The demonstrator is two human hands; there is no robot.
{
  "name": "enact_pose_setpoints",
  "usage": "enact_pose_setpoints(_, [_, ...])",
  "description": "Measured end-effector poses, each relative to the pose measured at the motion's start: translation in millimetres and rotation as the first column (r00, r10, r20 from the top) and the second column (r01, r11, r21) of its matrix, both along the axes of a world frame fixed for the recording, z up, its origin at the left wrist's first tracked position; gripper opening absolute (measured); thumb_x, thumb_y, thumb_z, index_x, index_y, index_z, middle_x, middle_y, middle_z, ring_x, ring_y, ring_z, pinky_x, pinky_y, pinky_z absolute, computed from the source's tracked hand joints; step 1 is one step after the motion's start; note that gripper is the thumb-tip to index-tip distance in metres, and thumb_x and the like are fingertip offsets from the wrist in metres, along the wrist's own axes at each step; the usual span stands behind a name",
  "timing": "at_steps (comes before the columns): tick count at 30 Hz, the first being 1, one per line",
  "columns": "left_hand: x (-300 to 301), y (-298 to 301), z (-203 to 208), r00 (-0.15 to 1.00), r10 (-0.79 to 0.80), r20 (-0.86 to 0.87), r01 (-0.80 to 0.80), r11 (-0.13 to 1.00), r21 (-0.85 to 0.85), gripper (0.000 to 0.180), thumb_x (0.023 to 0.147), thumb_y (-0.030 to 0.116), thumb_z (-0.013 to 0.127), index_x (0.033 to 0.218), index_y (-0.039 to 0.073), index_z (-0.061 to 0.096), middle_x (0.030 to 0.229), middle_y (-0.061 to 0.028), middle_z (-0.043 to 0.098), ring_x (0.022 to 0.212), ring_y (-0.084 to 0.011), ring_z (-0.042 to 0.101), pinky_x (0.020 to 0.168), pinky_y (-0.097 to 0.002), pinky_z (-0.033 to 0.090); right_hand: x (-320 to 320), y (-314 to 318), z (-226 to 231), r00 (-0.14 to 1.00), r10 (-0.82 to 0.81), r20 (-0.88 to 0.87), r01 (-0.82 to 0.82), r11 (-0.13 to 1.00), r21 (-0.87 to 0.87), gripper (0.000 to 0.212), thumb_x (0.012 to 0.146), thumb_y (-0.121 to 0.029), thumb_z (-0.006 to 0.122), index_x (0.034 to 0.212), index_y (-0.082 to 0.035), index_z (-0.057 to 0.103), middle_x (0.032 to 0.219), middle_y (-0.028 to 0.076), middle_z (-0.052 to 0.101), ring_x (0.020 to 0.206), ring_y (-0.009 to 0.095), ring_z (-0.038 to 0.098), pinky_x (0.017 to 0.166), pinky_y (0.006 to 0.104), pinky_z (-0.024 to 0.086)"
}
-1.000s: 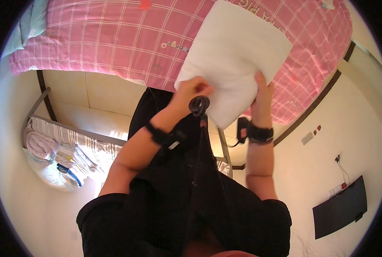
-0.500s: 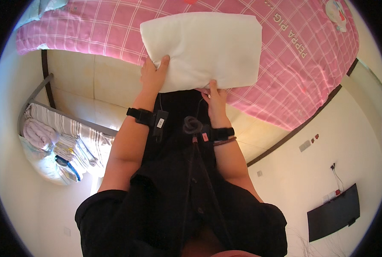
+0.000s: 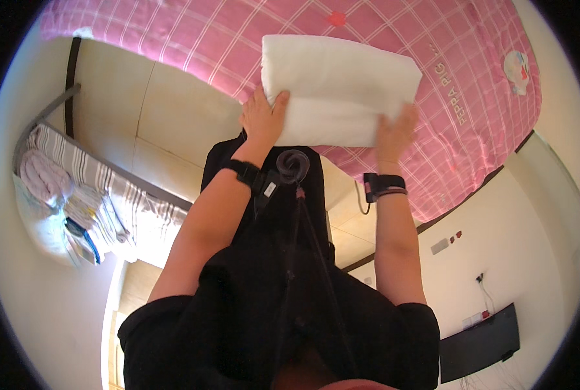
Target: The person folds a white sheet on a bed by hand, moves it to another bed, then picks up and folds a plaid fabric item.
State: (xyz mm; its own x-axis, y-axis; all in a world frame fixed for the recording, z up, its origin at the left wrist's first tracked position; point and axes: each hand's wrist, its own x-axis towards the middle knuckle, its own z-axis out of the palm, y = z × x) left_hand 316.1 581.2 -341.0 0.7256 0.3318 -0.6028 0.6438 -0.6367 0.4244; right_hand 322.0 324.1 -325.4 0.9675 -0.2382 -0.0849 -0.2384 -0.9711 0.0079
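A thick, folded white cloth [image 3: 342,88] lies near the edge of a bed with a pink checked cover [image 3: 222,55]. At its left side is my left hand [image 3: 263,122], thumb on top and the other fingers along the edge, closed on it. My right hand [image 3: 396,136], blurred by motion, is over the near right corner with thumb and fingers spread. Whether that palm presses on the cloth is hard to tell. Black straps with small devices sit on both wrists.
To the left stands a bed with a striped cover [image 3: 121,185], a rolled blanket [image 3: 43,175] and stacked folded cloths [image 3: 95,208]. Tiled floor [image 3: 173,117] shows between the beds. On the right wall hangs a black screen [image 3: 482,344] with cables above it.
The white cloth has shifted right and its near part looks flatter. My right hand has moved right, from the near edge to the near right corner. My left hand has followed the left side.
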Motion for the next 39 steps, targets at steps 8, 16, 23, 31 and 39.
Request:
enact_pose_setpoints(8, [1,17,26,0.948,-0.112,-0.298,-0.001,0.934,-0.356,0.092,0.059,0.057,0.062,0.128,0.008,0.026,0.114,-0.0168,0.049,0.109,-0.0291,0.044,0.091,-0.0351,0.034,5,-46,25,0.659,-0.210,-0.722,0.671,-0.269,0.691,0.069,0.082,-0.058,0.027,0.132,-0.011,0.016,0.133,0.009,0.025,0.120,0.029,0.027,0.097,0.0462,0.025])
enact_pose_setpoints(16, [-25,36,91,0.974,0.192,-0.123,-0.209,0.533,-0.820,0.041,0.062,0.025,0.063,0.093,-0.002,0.057,0.083,-0.0093,0.060,0.074,-0.0163,0.057,0.065,-0.0277,0.045,22,-34,81,0.537,-0.066,-0.841,0.839,0.139,0.525,0.071,0.075,-0.048,0.053,0.128,-0.009,0.026,0.122,0.010,0.040,0.104,0.026,0.045,0.084,0.0382,0.040])
enact_pose_setpoints(23, [-169,106,183,0.833,0.473,-0.287,-0.350,0.048,-0.935,0.045,0.064,0.019,0.063,0.101,-0.005,0.053,0.093,-0.0089,0.058,0.084,-0.0157,0.055,0.076,-0.0275,0.043,-48,9,125,0.436,0.289,-0.852,0.875,0.086,0.477,0.066,0.080,-0.046,0.047,0.128,-0.006,0.026,0.127,0.013,0.035,0.112,0.029,0.038,0.090,0.0417,0.037])
enact_pose_setpoints(31, [-298,214,200,0.272,0.874,-0.403,-0.050,-0.406,-0.913,0.082,0.070,0.065,0.044,0.127,0.007,0.032,0.126,-0.0077,0.038,0.114,-0.0207,0.037,0.095,-0.0363,0.027,-71,249,219,0.238,0.493,-0.837,0.747,0.458,0.482,0.051,0.082,-0.029,0.048,0.121,0.000,0.034,0.115,0.014,0.046,0.102,0.025,0.048,0.084,0.0347,0.042])
enact_pose_setpoints(39, [-366,296,191,-0.090,0.904,-0.417,0.040,-0.415,-0.909,0.086,0.067,0.067,0.046,0.131,0.014,0.022,0.135,-0.0037,0.025,0.122,-0.0208,0.023,0.098,-0.0412,0.017,-142,450,191,0.456,0.764,-0.456,0.110,0.460,0.881,0.059,0.075,-0.014,0.056,0.122,0.006,0.028,0.116,0.016,0.041,0.100,0.021,0.046,0.079,0.0308,0.041])
